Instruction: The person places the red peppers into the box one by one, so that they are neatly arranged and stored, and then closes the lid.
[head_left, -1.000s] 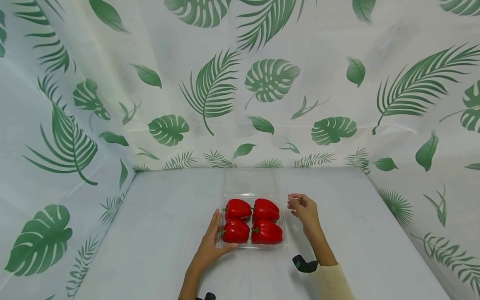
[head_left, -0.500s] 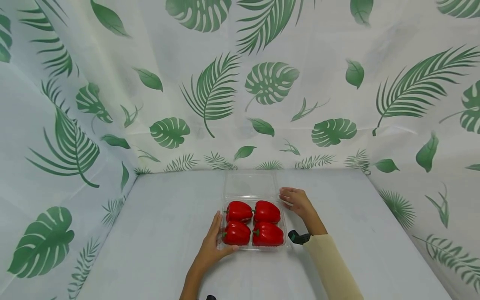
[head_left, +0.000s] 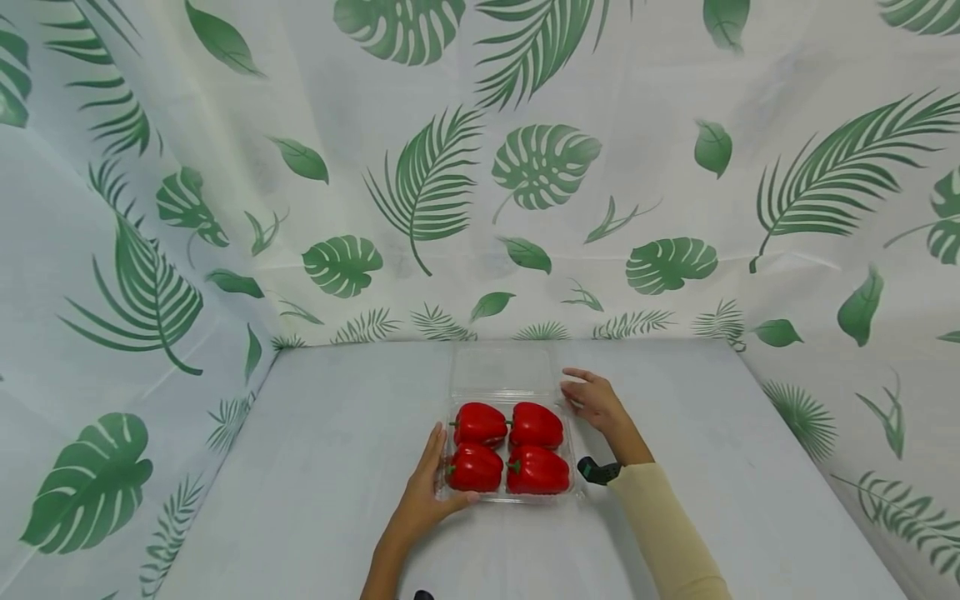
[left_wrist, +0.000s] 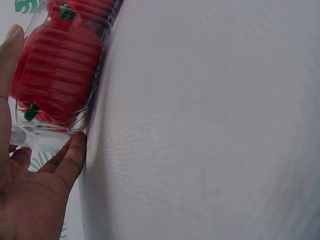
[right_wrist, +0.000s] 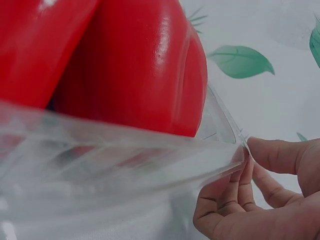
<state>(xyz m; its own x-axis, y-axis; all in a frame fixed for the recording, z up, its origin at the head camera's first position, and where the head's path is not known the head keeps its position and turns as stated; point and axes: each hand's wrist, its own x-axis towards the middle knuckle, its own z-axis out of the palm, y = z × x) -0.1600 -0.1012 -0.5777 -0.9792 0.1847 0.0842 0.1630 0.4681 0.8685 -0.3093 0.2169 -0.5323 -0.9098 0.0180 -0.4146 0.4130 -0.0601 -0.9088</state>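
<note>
In the head view a clear plastic clamshell box (head_left: 517, 499) stands on the table with its lid (head_left: 501, 368) folded back flat behind it. Several red bell peppers (head_left: 538, 470) with green stems fill it in two rows. My left hand (head_left: 420, 502) rests against the near left corner, straight fingers along the left side and thumb stretched across the front wall. At the far right corner, by the hinge, is my right hand (head_left: 598, 405). The right wrist view shows that hand's thumb and fingers (right_wrist: 272, 154) pinching the box's clear plastic edge (right_wrist: 239, 132).
A white cloth covers the table (head_left: 337, 417). Behind it hangs a white curtain (head_left: 450, 308) printed with green leaves, which also runs along both sides. A black wrist camera mount (head_left: 597, 471) juts from the right sleeve, close to the box's right side.
My right hand has moved left and away from me, from beside the box to its far right corner. The left hand keeps its place, and the view has tilted slightly.
</note>
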